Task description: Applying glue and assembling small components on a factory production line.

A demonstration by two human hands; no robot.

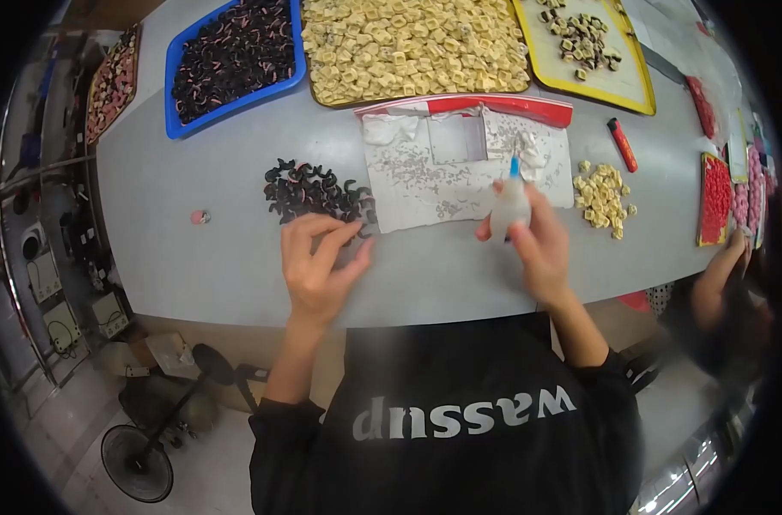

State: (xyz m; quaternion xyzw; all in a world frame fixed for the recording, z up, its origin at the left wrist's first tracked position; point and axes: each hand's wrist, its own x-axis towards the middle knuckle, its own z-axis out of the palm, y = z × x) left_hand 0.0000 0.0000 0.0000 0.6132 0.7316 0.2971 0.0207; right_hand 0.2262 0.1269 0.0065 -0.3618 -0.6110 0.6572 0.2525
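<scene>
My right hand is wrapped round a small white squeeze bottle with a blue tip, held pointing away from me over a white sheet. Grey specks and white lumps lie on that sheet. On the left, my left hand reaches to the near edge of a pile of small black curved pieces. Its thumb and forefinger are apart, and I see nothing held between them. A loose heap of small cream square pieces lies right of the sheet.
Along the far side stand a blue tray of black pieces, a large tray of cream pieces and a yellow tray. A red-and-black marker-like stick and a small pink piece lie on the table. Another person's arm is at right.
</scene>
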